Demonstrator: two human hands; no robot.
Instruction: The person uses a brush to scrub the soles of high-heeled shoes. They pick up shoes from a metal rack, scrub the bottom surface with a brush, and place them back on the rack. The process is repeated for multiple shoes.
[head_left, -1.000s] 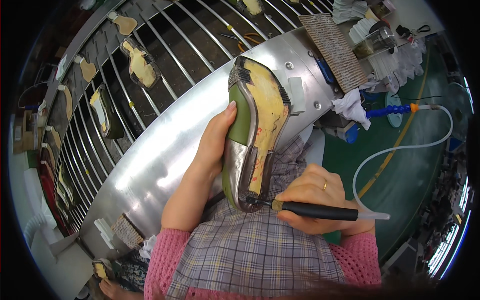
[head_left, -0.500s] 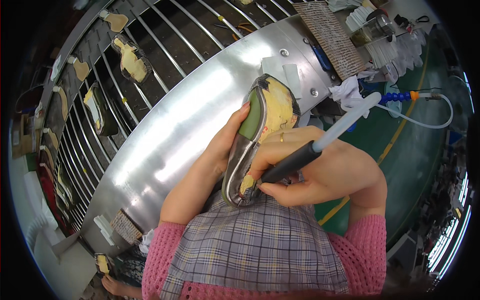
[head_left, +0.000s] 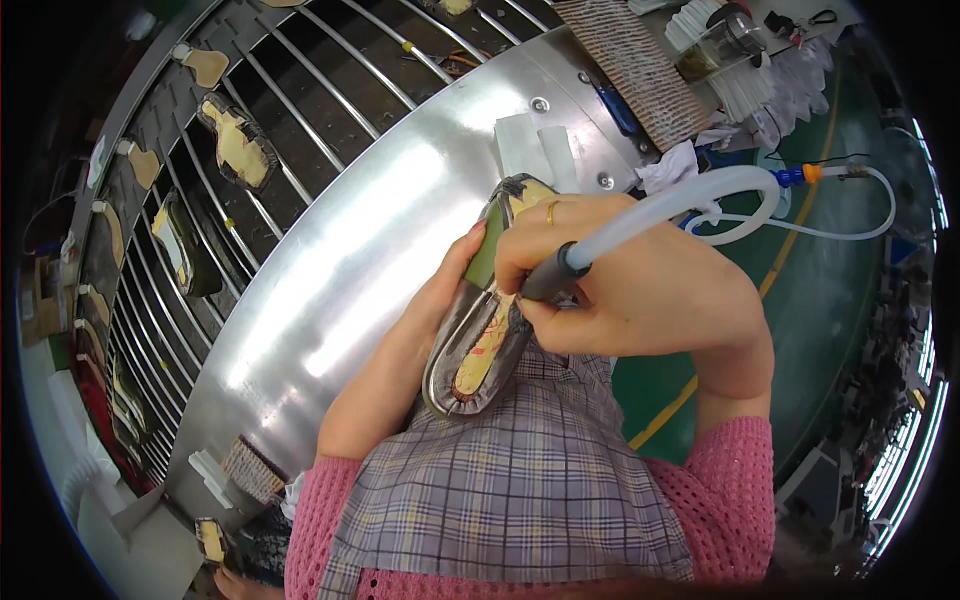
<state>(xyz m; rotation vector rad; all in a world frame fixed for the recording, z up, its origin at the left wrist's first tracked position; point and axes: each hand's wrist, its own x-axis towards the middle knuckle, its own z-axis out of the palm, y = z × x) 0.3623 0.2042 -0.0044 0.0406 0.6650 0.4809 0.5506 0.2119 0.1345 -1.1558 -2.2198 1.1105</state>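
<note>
Though illegible, red marks (head_left: pixel 487 347) on shoe (head_left: pixel 465 312) (yellowish underside (head_left: pixel 471 373)), L hand (head_left: pixel 448 278) firm round it, R hand (head_left: pixel 620 280) round blk tool (head_left: pixel 553 272).

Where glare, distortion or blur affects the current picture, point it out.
Head view: white glare spreads across the metal worktop; head view: lights at far right look blown out; head view: fisheye distortion bends the scene toward black corners; head view: the shoe and black-handled tool look fairly sharp.

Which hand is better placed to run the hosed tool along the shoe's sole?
Probably the right hand: it grips the dark-handled tool over the sole, while the left hand looks occupied steadying the shoe from its side.
</note>
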